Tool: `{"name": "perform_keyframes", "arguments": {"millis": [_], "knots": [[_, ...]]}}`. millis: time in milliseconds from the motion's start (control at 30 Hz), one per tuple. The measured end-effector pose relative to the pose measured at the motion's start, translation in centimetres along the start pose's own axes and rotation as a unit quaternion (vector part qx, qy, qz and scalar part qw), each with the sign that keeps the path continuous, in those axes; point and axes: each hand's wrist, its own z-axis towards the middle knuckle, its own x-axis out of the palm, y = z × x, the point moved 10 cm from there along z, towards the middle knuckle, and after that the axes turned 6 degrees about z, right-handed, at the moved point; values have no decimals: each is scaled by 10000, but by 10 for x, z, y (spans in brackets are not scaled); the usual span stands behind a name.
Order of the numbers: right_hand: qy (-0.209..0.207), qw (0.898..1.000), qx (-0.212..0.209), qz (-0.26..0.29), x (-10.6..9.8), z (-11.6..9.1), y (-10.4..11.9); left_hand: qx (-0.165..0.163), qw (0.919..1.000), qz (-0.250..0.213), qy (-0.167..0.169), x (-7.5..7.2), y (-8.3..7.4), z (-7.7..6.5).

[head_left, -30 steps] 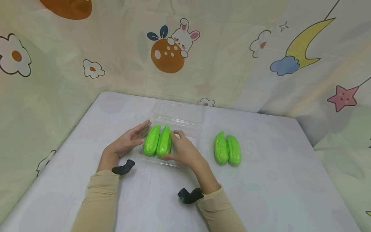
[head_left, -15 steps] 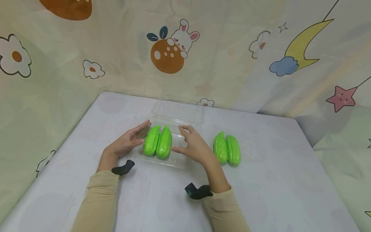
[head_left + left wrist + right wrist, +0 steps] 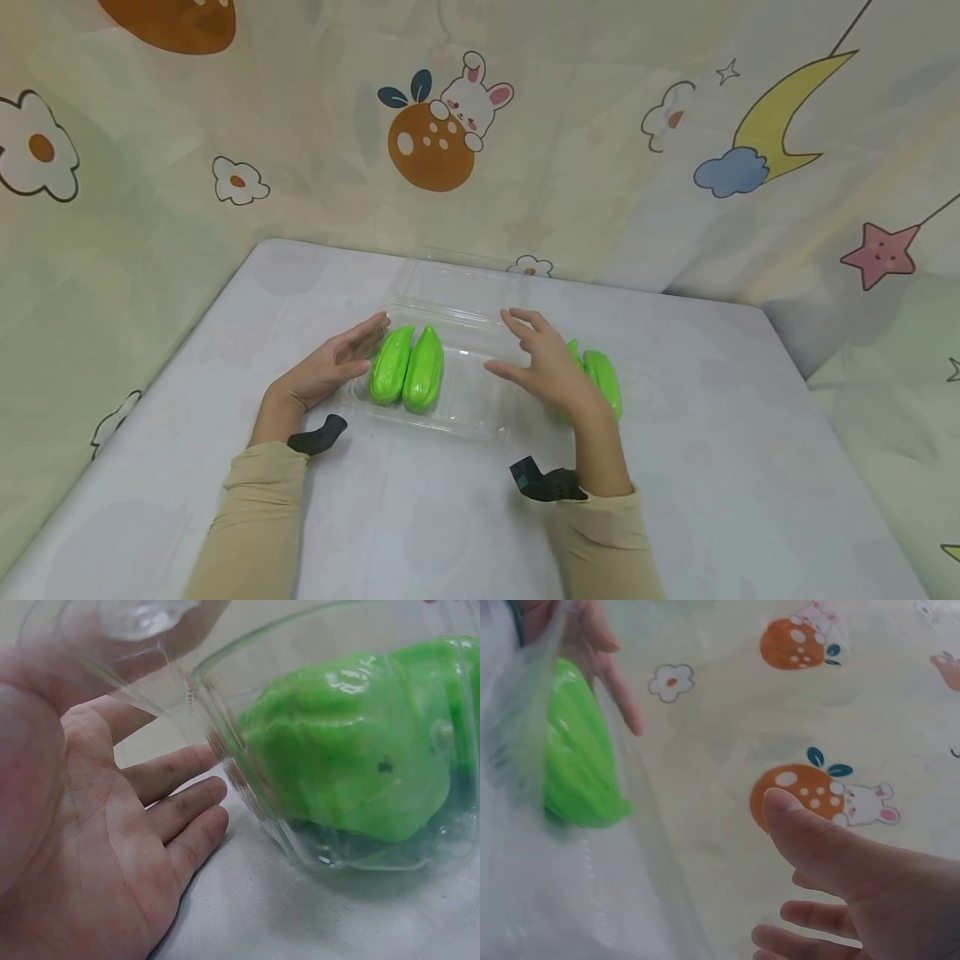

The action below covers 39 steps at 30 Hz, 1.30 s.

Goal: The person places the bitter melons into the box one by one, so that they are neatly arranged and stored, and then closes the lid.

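Two glossy, bright green, pointed vegetables [image 3: 407, 367], toy-like with ridged skin, lie side by side in the left half of a clear plastic clamshell box [image 3: 468, 400]. Its lid [image 3: 461, 287] is folded back, away from me. My left hand [image 3: 330, 362] is at the box's left wall, fingers extended; in the left wrist view its fingertips [image 3: 206, 817] reach the wall, though whether they press cannot be told. Above the box's right edge is my right hand [image 3: 551, 362], holding nothing, thumb and fingers spread. It partly covers a second green pair [image 3: 602, 379] on the table.
A white cloth covers the table [image 3: 712, 467]. Behind it hangs a cream curtain [image 3: 315, 108] printed with rabbits, flowers and a moon. Each wrist carries a small black camera mount [image 3: 547, 482].
My right hand has let go of the right-hand green vegetable in the box and moved right, its fingers spreading. The left hand and both vegetables there have stayed put.
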Motion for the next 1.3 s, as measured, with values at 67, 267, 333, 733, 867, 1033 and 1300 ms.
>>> {"name": "perform_keyframes", "arguments": {"millis": [67,267,333,733,867,1033,1300], "knots": [[-69,10000,36,3,-8,-3,-3,6,10000,-12,0,0,-1,0],[-235,9995,178,63,-30,-12,-15,38,10000,-2,-14,0,-3,-1],[-274,9993,205,129,-36,-15,-20,52,10000,14,-16,0,-4,-1],[-659,9964,368,391,-68,-33,-55,0,10000,48,-50,-1,-2,-1],[-800,9951,430,399,-78,-40,-66,-67,9999,63,-98,-1,-2,-1],[-874,9932,606,481,-87,-48,-81,-70,9999,58,-98,0,-3,-2],[-890,9904,804,692,-94,-59,-102,-68,9999,37,-99,0,-4,-2]]}}
